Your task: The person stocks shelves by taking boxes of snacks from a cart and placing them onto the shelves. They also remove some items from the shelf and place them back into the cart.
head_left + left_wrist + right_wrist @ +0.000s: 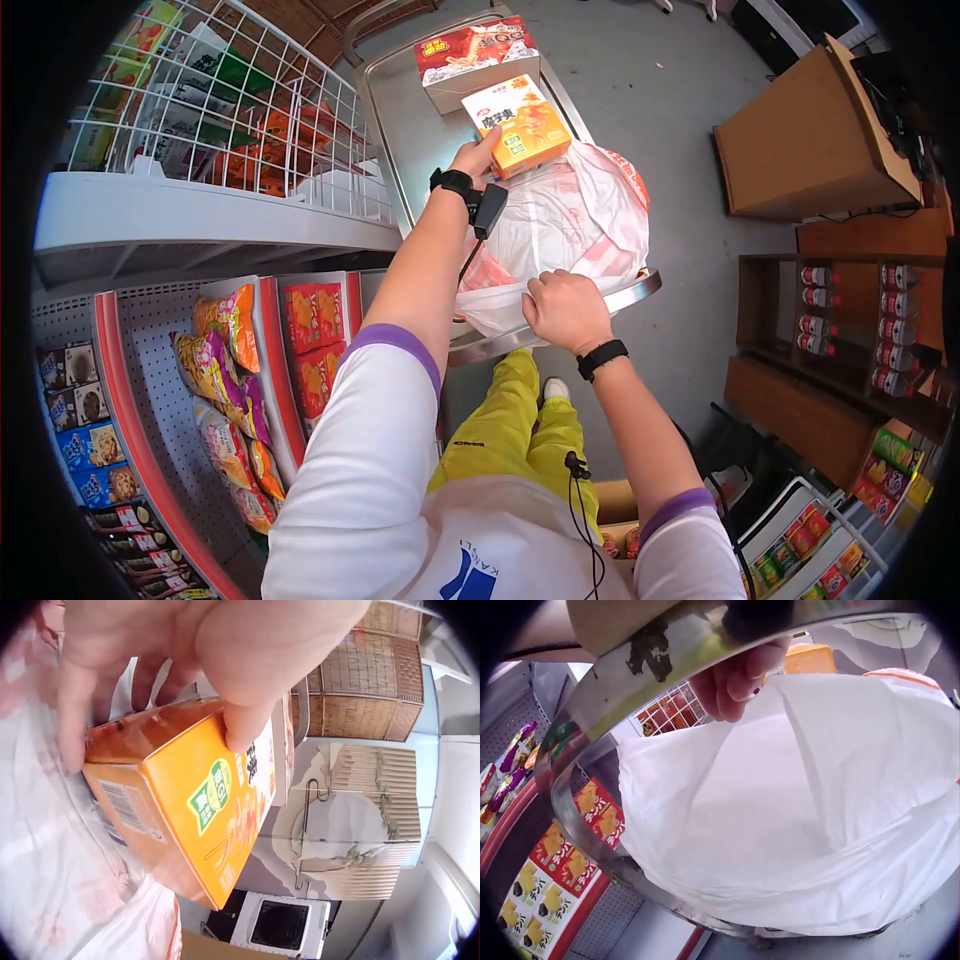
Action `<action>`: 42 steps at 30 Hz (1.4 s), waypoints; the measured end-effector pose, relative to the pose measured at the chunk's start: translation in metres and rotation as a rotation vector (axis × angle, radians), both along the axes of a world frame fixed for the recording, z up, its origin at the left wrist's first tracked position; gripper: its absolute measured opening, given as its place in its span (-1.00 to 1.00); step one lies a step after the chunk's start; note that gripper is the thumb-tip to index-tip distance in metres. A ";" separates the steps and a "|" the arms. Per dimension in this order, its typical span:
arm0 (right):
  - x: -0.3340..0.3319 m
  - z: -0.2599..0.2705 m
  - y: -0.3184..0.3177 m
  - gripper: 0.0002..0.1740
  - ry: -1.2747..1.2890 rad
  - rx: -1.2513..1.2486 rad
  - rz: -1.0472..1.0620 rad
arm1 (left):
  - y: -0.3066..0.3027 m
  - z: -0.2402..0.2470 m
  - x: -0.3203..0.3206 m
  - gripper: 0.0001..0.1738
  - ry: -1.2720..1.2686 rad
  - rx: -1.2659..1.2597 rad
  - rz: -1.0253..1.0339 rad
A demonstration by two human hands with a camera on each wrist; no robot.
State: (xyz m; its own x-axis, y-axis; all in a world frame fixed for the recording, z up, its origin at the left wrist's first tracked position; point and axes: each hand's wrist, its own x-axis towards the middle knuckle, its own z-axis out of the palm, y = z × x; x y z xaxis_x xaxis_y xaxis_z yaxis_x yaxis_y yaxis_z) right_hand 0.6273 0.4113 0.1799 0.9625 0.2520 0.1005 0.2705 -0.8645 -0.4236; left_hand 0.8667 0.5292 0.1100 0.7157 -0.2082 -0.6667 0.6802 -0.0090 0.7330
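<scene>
The metal cart [395, 125] reaches out ahead of me, a white shelf [220, 215] to my left. At the bag's far edge my left hand [477, 160] grips the orange box [530, 130] — light, stiff, slightly slick card, I'd judge, best held across its narrow sides. Well apart, my right hand [568, 310] pinches the near rim of the plastic bag [540, 225], soft and limp. Beyond sits the red box [480, 60] — one orange box, one bag, one red box.
</scene>
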 end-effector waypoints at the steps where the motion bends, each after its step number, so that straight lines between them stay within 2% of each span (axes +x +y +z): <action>1: 0.000 0.000 0.000 -0.76 0.000 0.000 0.000 | 0.004 -0.004 0.002 -0.23 0.000 0.000 0.000; 4: 0.000 0.001 0.000 -0.76 0.004 0.002 0.001 | 0.016 0.000 -0.001 -0.42 0.064 -0.147 -0.040; 8: -0.003 0.000 0.001 -0.75 0.004 -0.030 0.025 | 0.022 0.010 -0.015 -0.34 0.026 -0.202 0.062; 10: -0.004 0.001 0.002 -0.75 -0.003 -0.039 0.040 | 0.017 0.014 -0.018 -0.21 0.017 -0.124 0.114; 11: -0.005 0.001 0.003 -0.75 -0.003 -0.040 0.030 | 0.015 0.016 -0.020 -0.21 0.012 -0.132 0.127; 13: -0.006 0.002 0.005 -0.75 -0.007 -0.049 0.027 | 0.011 0.014 -0.020 0.00 0.019 -0.012 0.185; 14: -0.006 0.001 0.005 -0.75 -0.014 -0.046 0.027 | 0.010 0.012 -0.019 0.20 0.037 -0.017 0.171; 19: -0.007 0.001 0.003 -0.76 -0.021 -0.050 0.016 | -0.002 0.013 -0.019 0.36 -0.059 0.042 0.200; 27: -0.006 -0.001 0.001 -0.75 -0.032 -0.015 0.025 | 0.004 -0.007 -0.010 0.29 -0.001 0.011 0.161; 28: -0.007 -0.001 0.001 -0.75 -0.034 -0.012 0.020 | 0.004 -0.002 -0.014 0.13 0.023 0.082 0.187; 29: -0.006 -0.001 0.001 -0.75 -0.031 -0.010 0.019 | 0.008 0.004 -0.018 0.13 0.019 0.084 0.182; 32: -0.006 -0.001 0.000 -0.75 -0.032 -0.005 0.015 | 0.020 0.039 -0.042 -0.29 0.030 -0.057 0.052; 33: -0.007 -0.002 0.000 -0.74 -0.029 -0.002 0.016 | 0.024 0.042 -0.044 -0.29 0.027 -0.058 0.052; 35: -0.007 -0.003 -0.001 -0.74 -0.045 -0.012 0.021 | 0.033 0.049 -0.049 -0.32 0.290 -0.164 0.066; 36: -0.008 -0.003 0.000 -0.74 -0.054 -0.019 0.029 | 0.038 0.048 -0.053 -0.33 0.328 -0.198 0.082; 37: -0.009 -0.003 0.001 -0.74 -0.054 -0.014 0.039 | 0.039 0.063 -0.066 -0.33 0.328 -0.196 0.094; 40: -0.008 -0.009 0.001 -0.74 -0.060 -0.032 0.053 | 0.055 0.097 -0.119 -0.35 0.101 -0.329 0.082; 42: -0.009 -0.021 0.001 -0.75 -0.009 0.084 0.039 | 0.076 0.122 -0.170 -0.36 -0.016 -0.399 0.193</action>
State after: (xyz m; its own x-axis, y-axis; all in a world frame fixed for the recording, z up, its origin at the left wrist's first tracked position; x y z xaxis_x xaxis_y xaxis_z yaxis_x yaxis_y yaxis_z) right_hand 0.6181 0.4119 0.1589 0.9512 0.2793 0.1309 0.3070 -0.8151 -0.4913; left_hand 0.6964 0.6052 0.2318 0.7766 -0.3083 -0.5494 0.6298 0.4032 0.6640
